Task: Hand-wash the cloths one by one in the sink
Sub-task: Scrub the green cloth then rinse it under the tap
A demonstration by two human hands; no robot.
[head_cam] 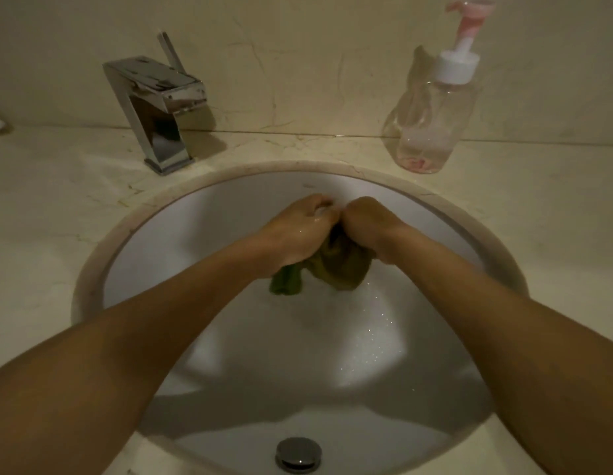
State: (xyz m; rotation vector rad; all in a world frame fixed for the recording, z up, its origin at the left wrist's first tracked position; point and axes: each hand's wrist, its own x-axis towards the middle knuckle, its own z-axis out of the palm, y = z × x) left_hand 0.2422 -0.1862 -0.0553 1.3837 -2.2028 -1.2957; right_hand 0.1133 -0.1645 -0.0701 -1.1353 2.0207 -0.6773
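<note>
Fingers (317, 204) of both your hands are curled into fists that bunch one green cloth (336, 269) between them. The fingertips are tucked under and hidden, so how deeply each pinches cannot be told.

Left to right, all places taken from the sink (195, 192):

- **Tap** (157, 108): stands behind the sink's left rim, with its spout reaching toward the basin. No stream of water shows.
- **Left hand** (298, 234): over the back half of the sink, knuckles up and wet. It grips one end of the cloth, and a green tail hangs below it.
- **Cloth**: at the back-middle of the sink, held up off the bottom. Whether it touches the sink's wall cannot be told. Bright specks, droplets or suds, dot the wall below it.
- **Right hand** (366, 224): just beside the left, knuckles nearly meeting, gripping the other end.
- **Bottle** (432, 125): a clear pump bottle behind the sink's right rim, with a little pinkish liquid at its base.
- **Drain** (298, 455): at the sink's near edge.

You probably hold your fists this close so that fabric rubs on fabric, or so that you can wring it. Holding it low inside the sink likely keeps drips off the surround. The bottle stands within your right arm's reach for more soap. No other cloth shows, so your progress cannot be judged.
</note>
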